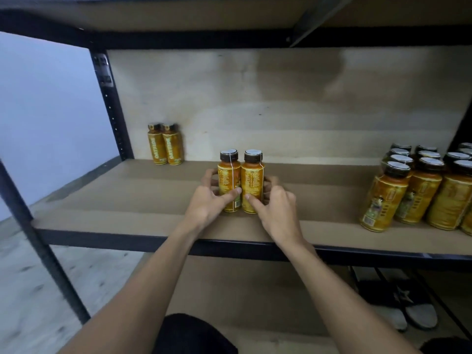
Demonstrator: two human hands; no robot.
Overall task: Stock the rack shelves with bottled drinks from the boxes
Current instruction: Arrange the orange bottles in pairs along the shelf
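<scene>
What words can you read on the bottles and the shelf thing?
"OATSIDE": runs up the label of each of the two back bottles beside the rack post.
Small print on the held bottles, gripped by the left hand and right hand: too small to read.
Labels on the right-side bottles: blurred, unreadable.
Tags on the rack post: too dark to read.

Two rear bottles (164,145), two middle bottles (240,183), at least nine right-side bottles (419,195); one left hand (207,203), one right hand (277,208)
</scene>
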